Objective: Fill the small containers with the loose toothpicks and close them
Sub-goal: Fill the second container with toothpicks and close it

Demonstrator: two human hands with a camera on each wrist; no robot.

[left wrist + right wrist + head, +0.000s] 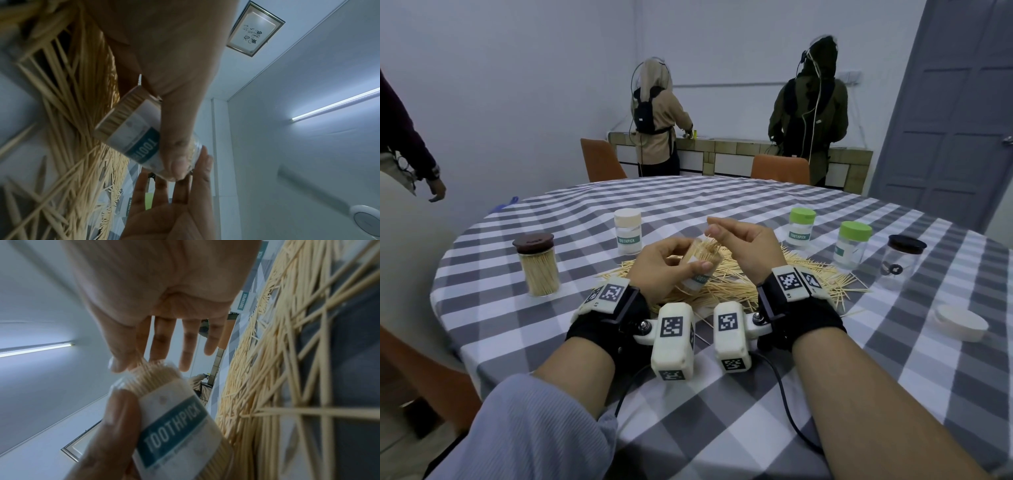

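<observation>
My left hand [681, 257] grips a small clear container [698, 274] with a teal TOOTHPICK label, tilted so its open mouth points up and to the right. It is packed with toothpicks. My right hand [714, 229] hovers at that mouth, thumb and index pinching a few toothpicks, the other fingers straight. Under both hands a loose toothpick pile [739, 284] lies on the checked tablecloth. The left wrist view shows the container [135, 133] under my thumb. The right wrist view shows its label [170, 426] and my right fingers [160, 340] above the mouth.
A brown-lidded jar [539, 263] full of toothpicks stands left. A white-lidded container [627, 231] is behind it. Two green-lidded containers [802, 228] [853, 245] and a dark-lidded clear jar [904, 260] stand right. A loose white lid [960, 323] lies near the right edge. People stand beyond the table.
</observation>
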